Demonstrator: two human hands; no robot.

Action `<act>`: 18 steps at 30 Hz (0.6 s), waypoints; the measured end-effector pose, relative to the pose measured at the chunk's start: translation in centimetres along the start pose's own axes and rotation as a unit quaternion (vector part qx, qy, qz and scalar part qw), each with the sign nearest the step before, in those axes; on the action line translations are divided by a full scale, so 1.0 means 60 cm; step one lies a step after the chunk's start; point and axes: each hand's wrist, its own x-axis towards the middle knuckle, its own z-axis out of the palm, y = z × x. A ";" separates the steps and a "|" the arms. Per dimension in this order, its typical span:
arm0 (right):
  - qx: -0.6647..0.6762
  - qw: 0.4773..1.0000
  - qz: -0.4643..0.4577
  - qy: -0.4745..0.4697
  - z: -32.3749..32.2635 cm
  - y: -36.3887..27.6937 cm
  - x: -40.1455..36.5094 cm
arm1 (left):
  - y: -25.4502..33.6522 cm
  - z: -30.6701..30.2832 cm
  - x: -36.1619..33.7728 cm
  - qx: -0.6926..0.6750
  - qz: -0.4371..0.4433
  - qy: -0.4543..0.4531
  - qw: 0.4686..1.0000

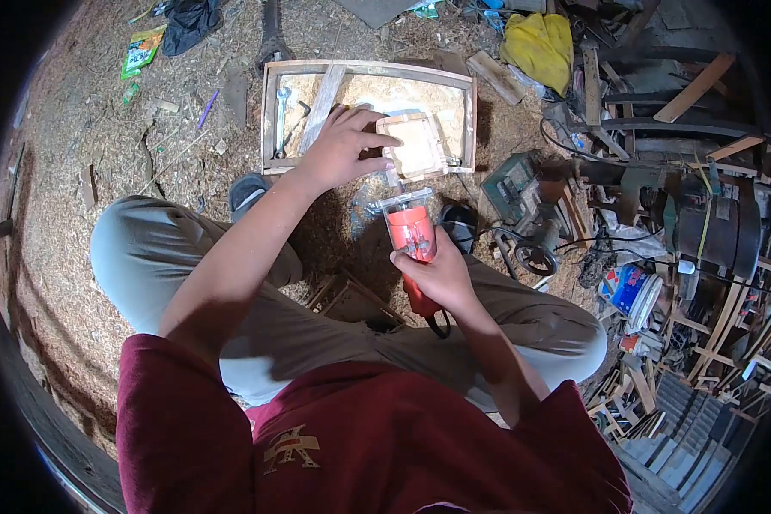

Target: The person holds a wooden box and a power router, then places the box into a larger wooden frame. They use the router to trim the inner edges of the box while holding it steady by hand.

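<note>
My right hand [437, 272] is wrapped around the red body of a trim router [409, 224], a corded power tool. Its flat metal base faces the near edge of a small square wooden frame [438, 144]. With thumb and fingers at the left side of that frame, my left hand [346, 147] grips it. The frame rests over a larger shallow wooden tray [468, 111] strewn with sawdust. A wrench [283, 120] and a strip of wood [324, 103] lie at the tray's left end. The cutting end of the router is hard to make out.
Sawdust covers the ground [180, 163]. A yellow bag [538, 50] and a wood offcut [497, 77] lie beyond the tray. To the right are a green metal machine part [516, 190], cables, a blue and white container [630, 291] and piled wood scraps [711, 343].
</note>
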 end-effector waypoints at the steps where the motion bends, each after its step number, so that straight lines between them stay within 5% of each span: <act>1: 0.001 1.000 0.001 0.000 0.000 0.000 0.000 | -0.001 0.000 0.000 -0.001 -0.002 -0.004 1.000; 18: -0.020 1.000 0.003 -0.003 0.002 -0.005 -0.004 | 0.004 -0.005 0.000 -0.020 -0.013 -0.015 1.000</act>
